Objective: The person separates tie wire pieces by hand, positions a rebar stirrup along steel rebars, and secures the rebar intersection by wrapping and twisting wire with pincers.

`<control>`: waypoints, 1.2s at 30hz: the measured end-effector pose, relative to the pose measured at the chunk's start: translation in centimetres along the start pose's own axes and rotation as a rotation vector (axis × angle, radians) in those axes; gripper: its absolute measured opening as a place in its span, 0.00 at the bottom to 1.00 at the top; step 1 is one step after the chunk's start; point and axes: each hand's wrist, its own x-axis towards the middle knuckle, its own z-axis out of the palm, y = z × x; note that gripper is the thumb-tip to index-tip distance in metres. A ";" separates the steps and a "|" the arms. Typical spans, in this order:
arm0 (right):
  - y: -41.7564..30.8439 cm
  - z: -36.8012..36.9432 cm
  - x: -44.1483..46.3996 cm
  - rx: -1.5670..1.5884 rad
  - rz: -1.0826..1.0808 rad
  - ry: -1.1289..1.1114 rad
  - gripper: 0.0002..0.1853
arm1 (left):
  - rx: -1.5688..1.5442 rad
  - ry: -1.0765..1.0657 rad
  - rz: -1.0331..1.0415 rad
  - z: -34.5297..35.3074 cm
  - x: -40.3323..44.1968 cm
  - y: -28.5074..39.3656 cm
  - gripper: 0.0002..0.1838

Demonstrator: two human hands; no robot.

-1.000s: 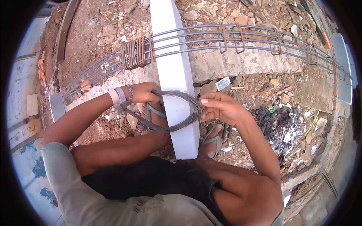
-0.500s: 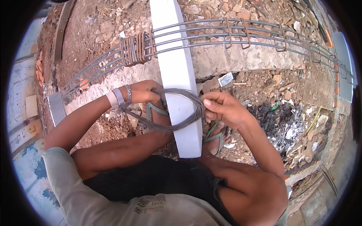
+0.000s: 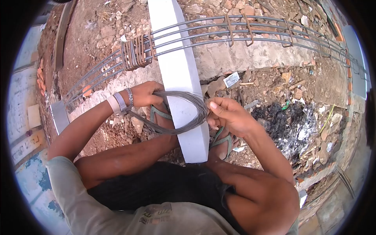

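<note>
A coil of thin dark wire (image 3: 188, 127) hangs in a loop between my hands, over the near part of a long white beam (image 3: 178, 70). My left hand (image 3: 147, 94), with bands at the wrist, is closed round the coil's left side. At the coil's right edge, my right hand (image 3: 229, 113) pinches the wire between thumb and fingers. Beyond my hands, long steel bars (image 3: 211, 40) lie across the beam. Rusty square stirrups (image 3: 135, 53) are bunched on the bars just left of the beam, with several more spaced out to the right.
My sandalled feet (image 3: 222, 143) stand on either side of the beam. Black and white ash (image 3: 290, 125) lies on the rubble at the right. A wooden plank (image 3: 62, 37) is at the upper left, and a grey block (image 3: 59, 115) supports the bars' left end.
The view has shifted slightly, so the beam and bars sit a little differently in the picture. Both hands keep their hold on the coil; the right fingers have moved slightly along its edge.
</note>
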 end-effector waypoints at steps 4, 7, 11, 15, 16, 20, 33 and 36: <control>-2.0 0.0 -0.9 0.041 0.058 -0.047 0.17 | 0.121 0.023 -0.046 -0.1 0.0 1.1 0.18; -3.0 -0.7 -1.7 -0.085 0.012 0.007 0.16 | 0.213 0.005 -0.124 -0.2 -0.4 3.2 0.18; -3.6 -0.3 -2.6 0.007 -0.068 0.158 0.17 | 0.322 0.203 0.047 0.6 -0.8 1.5 0.18; -2.6 -1.1 -2.6 0.232 -0.095 0.140 0.16 | 0.426 0.142 0.030 0.7 -0.7 2.3 0.16; -2.6 -1.0 -2.6 0.260 -0.116 0.155 0.15 | 0.417 0.110 0.022 0.6 -1.0 2.9 0.15; -3.7 0.0 -3.8 0.352 -0.169 0.141 0.14 | 0.487 0.096 0.108 0.3 -3.0 0.6 0.16; -5.3 1.4 -4.1 0.089 -0.142 0.173 0.13 | 0.291 0.078 -0.061 0.0 -6.9 -3.6 0.13; -7.0 0.1 -5.8 0.116 -0.106 0.143 0.12 | 0.245 0.095 -0.168 -0.9 -7.8 -3.1 0.13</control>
